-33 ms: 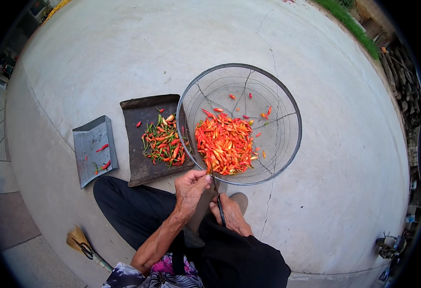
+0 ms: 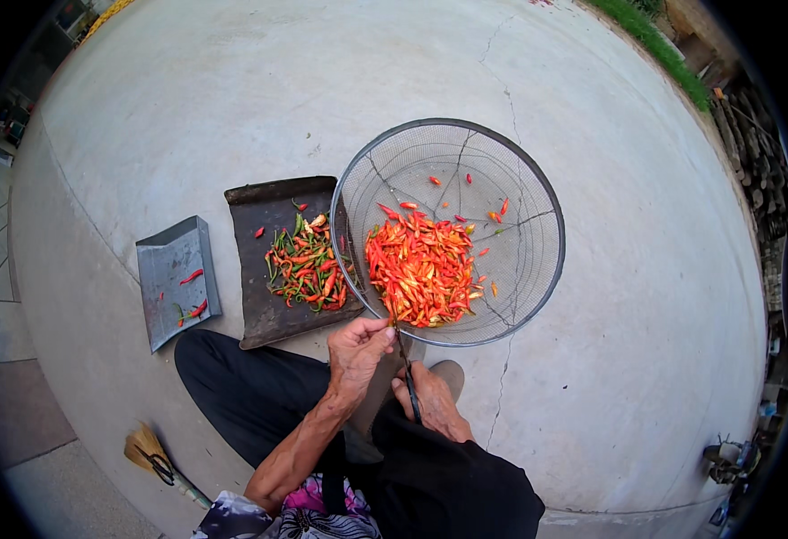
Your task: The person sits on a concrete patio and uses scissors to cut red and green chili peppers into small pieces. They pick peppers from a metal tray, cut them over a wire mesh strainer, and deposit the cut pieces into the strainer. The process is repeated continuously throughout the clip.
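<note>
My left hand [image 2: 358,357] is closed in a pinch at the near rim of a round wire-mesh basket [image 2: 551,260]. A small chili pepper end [image 2: 392,322] shows at its fingertips, mostly hidden. Just right of it, my right hand [image 2: 432,402] grips dark-handled scissors [image 2: 409,382], their blades pointing up to the left fingertips. Inside the basket lies a heap of red and orange chili peppers [image 2: 421,269], with a few scattered apart. Left of the basket, partly under its rim, a dark metal dustpan-like tray [image 2: 255,269] holds red and green chilies with stems [image 2: 309,265].
A smaller grey metal scoop [image 2: 168,269] with a few chilies lies farther left on the concrete floor [image 2: 646,296]. A straw brush [image 2: 150,449] rests at the lower left. My dark-trousered legs [image 2: 241,373] are folded below the basket. Stacked wood [image 2: 753,144] lines the right edge.
Less red shows at my left fingertips by the scissor blades than before. Both hands stay in nearly the same place, and the basket and trays have not moved.
</note>
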A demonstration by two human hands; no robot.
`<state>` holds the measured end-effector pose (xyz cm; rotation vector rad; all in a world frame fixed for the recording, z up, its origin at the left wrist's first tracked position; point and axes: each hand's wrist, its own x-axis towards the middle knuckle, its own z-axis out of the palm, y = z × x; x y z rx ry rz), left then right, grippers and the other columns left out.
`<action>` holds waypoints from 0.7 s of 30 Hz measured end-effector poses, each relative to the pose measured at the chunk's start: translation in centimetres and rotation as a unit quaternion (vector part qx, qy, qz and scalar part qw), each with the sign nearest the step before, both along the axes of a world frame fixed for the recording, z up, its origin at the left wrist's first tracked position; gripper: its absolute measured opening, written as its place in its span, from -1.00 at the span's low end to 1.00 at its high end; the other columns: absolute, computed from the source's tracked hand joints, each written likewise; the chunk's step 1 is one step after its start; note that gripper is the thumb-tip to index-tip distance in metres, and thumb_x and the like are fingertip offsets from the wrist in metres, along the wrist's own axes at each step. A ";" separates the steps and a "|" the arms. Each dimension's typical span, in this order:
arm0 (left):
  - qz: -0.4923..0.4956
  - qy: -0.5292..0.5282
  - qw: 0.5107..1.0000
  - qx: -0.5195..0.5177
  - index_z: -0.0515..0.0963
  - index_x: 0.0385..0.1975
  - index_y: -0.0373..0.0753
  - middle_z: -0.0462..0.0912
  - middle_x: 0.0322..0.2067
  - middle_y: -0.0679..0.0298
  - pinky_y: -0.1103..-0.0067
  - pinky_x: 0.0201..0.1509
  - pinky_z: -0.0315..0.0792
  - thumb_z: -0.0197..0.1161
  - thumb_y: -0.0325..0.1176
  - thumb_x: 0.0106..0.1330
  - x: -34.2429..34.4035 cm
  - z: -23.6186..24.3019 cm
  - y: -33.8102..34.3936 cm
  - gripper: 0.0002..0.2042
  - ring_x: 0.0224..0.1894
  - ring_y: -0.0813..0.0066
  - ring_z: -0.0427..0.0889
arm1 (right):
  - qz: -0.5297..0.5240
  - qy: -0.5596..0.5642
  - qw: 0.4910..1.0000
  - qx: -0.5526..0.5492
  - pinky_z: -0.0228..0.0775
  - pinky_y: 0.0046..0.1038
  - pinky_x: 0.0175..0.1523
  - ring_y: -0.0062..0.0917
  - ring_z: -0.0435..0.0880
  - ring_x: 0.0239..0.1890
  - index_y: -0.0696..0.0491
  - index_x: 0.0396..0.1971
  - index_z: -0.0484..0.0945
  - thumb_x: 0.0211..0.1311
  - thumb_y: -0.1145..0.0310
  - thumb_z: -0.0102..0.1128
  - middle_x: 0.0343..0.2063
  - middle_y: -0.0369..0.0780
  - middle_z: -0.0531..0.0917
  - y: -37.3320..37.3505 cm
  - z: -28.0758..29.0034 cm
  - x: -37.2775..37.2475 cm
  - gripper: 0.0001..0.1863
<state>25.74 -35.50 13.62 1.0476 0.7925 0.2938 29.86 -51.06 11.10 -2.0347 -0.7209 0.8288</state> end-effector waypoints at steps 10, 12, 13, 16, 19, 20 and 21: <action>-0.010 0.001 1.000 -0.018 0.58 -0.22 -0.47 0.67 -0.41 0.20 0.72 -0.34 0.47 0.27 -0.57 0.25 0.2 -0.8 0.0 -0.85 -0.44 0.63 0.59 | -0.047 0.013 0.998 0.028 0.34 -0.11 -0.45 0.06 0.56 -0.57 0.21 -0.48 0.33 0.22 0.35 0.17 -0.67 0.06 0.53 -0.2 -0.3 -0.4 -0.73; -0.011 0.009 1.000 -0.017 0.58 -0.22 -0.46 0.67 -0.40 0.19 0.71 -0.34 0.48 0.27 -0.56 0.25 0.2 -0.6 0.3 -0.86 -0.43 0.62 0.60 | -0.047 0.026 0.998 0.033 0.35 -0.11 -0.45 0.06 0.56 -0.56 0.21 -0.48 0.33 0.22 0.35 0.17 -0.67 0.06 0.53 -0.1 0.2 -0.3 -0.73; -0.009 0.006 1.000 -0.016 0.58 -0.22 -0.46 0.67 -0.40 0.19 0.71 -0.34 0.48 0.27 -0.56 0.25 0.2 -0.6 0.3 -0.86 -0.43 0.62 0.60 | -0.043 0.032 0.998 0.034 0.35 -0.10 -0.44 0.07 0.56 -0.56 0.21 -0.47 0.33 0.22 0.33 0.16 -0.67 0.07 0.53 -0.1 0.4 -0.1 -0.72; -0.009 -0.002 1.000 -0.010 0.59 -0.24 -0.45 0.67 -0.40 0.20 0.72 -0.35 0.48 0.28 -0.56 0.25 0.3 -0.5 0.4 -0.86 -0.43 0.63 0.60 | -0.003 -0.011 1.000 0.018 0.35 -0.05 -0.42 0.09 0.56 -0.54 0.22 -0.43 0.32 0.23 0.28 0.15 -0.64 0.09 0.54 -0.4 0.1 0.2 -0.69; -0.021 0.002 1.000 0.004 0.60 -0.26 -0.45 0.67 -0.42 0.22 0.73 -0.35 0.47 0.28 -0.55 0.25 0.2 -0.8 0.4 -0.88 -0.44 0.64 0.59 | 0.019 -0.047 0.999 0.005 0.35 -0.01 -0.40 0.10 0.56 -0.53 0.23 -0.39 0.31 0.23 0.23 0.13 -0.62 0.11 0.55 -0.6 -0.3 0.2 -0.66; -0.024 0.007 1.000 0.012 0.60 -0.27 -0.45 0.66 -0.43 0.23 0.73 -0.36 0.47 0.28 -0.55 0.25 0.2 -0.8 0.5 -0.88 -0.45 0.64 0.58 | 0.023 -0.053 0.998 0.004 0.35 0.00 -0.39 0.11 0.56 -0.52 0.24 -0.38 0.31 0.23 0.21 0.12 -0.61 0.12 0.55 -0.5 0.0 0.3 -0.65; -0.027 0.011 0.999 0.019 0.60 -0.28 -0.45 0.66 -0.44 0.24 0.73 -0.36 0.47 0.28 -0.55 0.25 0.1 -0.8 0.5 -0.89 -0.45 0.65 0.58 | 0.031 -0.057 0.998 -0.010 0.36 -0.01 -0.40 0.10 0.56 -0.52 0.23 -0.39 0.31 0.23 0.22 0.13 -0.62 0.11 0.55 -0.4 0.2 0.4 -0.65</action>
